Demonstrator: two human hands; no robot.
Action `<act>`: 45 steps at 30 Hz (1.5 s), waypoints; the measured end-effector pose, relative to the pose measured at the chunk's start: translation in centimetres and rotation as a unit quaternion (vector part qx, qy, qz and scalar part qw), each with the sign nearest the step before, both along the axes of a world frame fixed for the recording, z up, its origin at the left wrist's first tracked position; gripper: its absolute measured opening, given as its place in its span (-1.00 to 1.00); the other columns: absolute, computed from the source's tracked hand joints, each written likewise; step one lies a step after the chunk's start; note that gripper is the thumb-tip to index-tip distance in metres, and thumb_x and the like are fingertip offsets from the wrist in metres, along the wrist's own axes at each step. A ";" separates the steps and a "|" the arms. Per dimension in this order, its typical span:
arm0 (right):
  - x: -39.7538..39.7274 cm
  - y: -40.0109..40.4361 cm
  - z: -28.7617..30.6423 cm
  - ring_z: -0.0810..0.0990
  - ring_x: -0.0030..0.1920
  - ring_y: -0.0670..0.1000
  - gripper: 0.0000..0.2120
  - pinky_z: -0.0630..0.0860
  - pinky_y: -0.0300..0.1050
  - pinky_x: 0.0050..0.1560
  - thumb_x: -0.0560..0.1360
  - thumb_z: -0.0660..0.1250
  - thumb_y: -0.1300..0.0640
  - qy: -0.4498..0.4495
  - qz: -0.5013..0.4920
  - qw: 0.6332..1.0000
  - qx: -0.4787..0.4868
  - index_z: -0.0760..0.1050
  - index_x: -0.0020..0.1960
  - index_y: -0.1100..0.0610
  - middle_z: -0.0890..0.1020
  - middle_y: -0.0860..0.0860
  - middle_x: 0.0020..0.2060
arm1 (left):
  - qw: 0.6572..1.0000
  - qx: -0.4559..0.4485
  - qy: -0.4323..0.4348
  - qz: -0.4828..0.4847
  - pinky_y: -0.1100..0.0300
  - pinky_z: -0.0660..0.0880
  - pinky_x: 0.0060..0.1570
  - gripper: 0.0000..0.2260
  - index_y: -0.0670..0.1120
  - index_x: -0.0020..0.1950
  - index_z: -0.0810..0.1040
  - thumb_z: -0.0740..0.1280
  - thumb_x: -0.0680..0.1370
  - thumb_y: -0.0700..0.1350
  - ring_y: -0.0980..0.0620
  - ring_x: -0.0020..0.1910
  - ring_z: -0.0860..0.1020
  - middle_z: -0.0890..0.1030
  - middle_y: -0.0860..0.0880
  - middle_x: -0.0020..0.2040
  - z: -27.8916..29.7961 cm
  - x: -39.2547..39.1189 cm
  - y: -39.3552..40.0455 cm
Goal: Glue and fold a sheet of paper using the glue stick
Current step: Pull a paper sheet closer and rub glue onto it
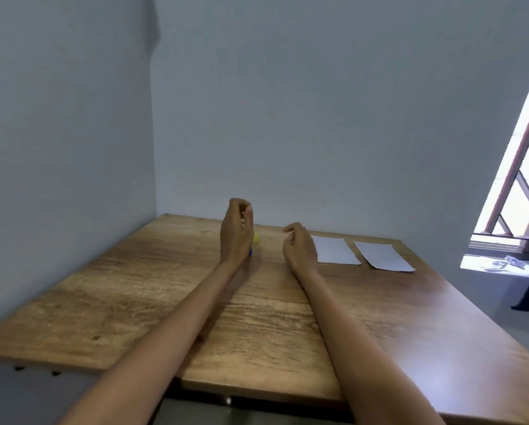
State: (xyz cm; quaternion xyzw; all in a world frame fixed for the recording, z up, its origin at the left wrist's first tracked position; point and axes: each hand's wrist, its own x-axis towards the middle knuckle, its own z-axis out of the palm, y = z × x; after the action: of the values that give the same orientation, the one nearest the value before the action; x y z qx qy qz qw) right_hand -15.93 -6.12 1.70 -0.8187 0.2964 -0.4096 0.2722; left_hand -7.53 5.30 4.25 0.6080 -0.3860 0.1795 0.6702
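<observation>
A glue stick (255, 240) with a yellow and blue body stands on the wooden table (153, 289), mostly hidden behind my left hand (236, 233). That hand is raised with its fingers curled toward the thumb, and whether it touches the stick is hidden. My right hand (300, 250) rests on the table a little to the right, fingers loosely curled and holding nothing. Two white sheets of paper lie flat beyond it: one sheet (337, 250) right beside the hand, the other sheet (382, 256) further right.
The table fits into a corner, with a wall on the left (67, 148) and a wall behind (318, 118). A window with a brown grille (524, 185) is at the right. The table's right edge (484, 314) drops to the floor.
</observation>
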 end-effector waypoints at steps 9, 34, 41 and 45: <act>-8.6 -8.3 -0.1 0.41 0.27 0.17 -0.69 0.38 0.00 0.21 0.55 0.23 0.19 0.278 -0.214 0.935 -0.040 0.37 0.28 0.23 0.43 0.18 0.27 | 0.911 0.304 0.231 -0.154 0.01 0.42 0.18 -0.60 -0.27 0.36 0.29 0.16 0.56 -0.15 -0.21 0.26 0.45 0.45 -0.25 0.30 -0.3 -5.9 -10.7; -9.6 -11.2 1.6 0.59 -0.18 0.11 -0.79 0.50 -0.09 -0.23 0.51 0.14 0.39 0.203 -0.209 0.946 0.144 0.34 -0.28 0.23 0.59 0.22 0.03 | 0.887 0.459 -0.051 -0.024 0.03 0.28 0.29 -0.66 -0.10 0.35 0.43 0.14 0.58 -0.21 -0.11 0.34 0.38 0.43 -0.12 0.37 -3.0 -6.8 -13.3; -9.5 -12.6 1.8 0.56 -0.50 -0.02 -0.85 0.47 -0.23 -0.43 0.48 0.28 0.35 0.188 -0.203 0.942 0.187 0.42 -0.24 0.22 0.64 0.11 -0.24 | 0.823 0.556 -0.117 0.010 -0.07 0.21 0.32 -0.69 0.05 0.28 0.51 0.20 0.57 0.06 -0.13 0.36 0.32 0.42 -0.11 0.35 -3.5 -4.5 -14.9; -9.3 -13.1 1.9 0.56 -0.51 -0.02 -0.86 0.54 -0.18 -0.33 0.47 0.30 0.36 0.189 -0.206 0.938 0.203 0.45 -0.25 0.23 0.62 0.10 -0.34 | 0.842 0.533 -0.088 -0.007 -0.09 0.20 0.31 -0.70 0.09 0.17 0.58 0.31 0.49 0.14 -0.13 0.35 0.34 0.45 -0.09 0.31 -3.3 -3.8 -14.5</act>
State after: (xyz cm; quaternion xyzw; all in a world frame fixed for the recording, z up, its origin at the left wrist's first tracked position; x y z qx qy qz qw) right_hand -25.20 -19.23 3.56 -0.7294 0.5814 -0.2254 0.2814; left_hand -11.34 -9.23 0.98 0.8503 -0.4837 -0.0062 0.2075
